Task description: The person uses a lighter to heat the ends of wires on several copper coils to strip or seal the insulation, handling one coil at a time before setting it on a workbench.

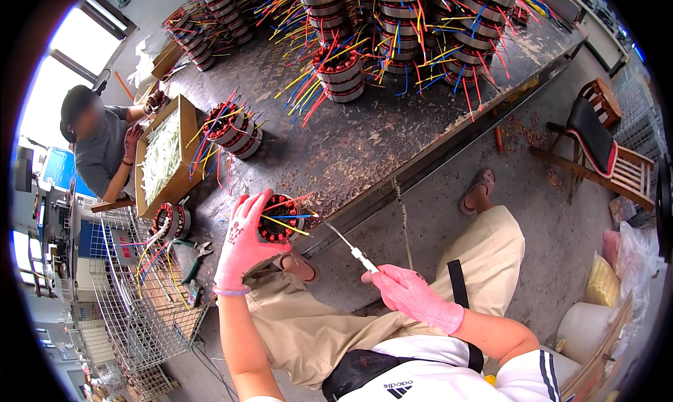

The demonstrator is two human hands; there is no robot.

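Observation:
My left hand, in a pink glove, is closed around the side of a motor stator at the table's front edge. The stator has a ring of red windings, and red, blue and yellow lead wires stick out of it to the right. My right hand, also gloved in pink, grips a slim white-handled tool. Its long, thin pale tip points up and left toward the wire ends. Whether the tip touches a wire I cannot tell.
Stacked stators with loose wires fill the table's back. A cardboard box of white sleeves lies left, a co-worker reaching to it. Pliers lie near a wire basket. A chair stands right.

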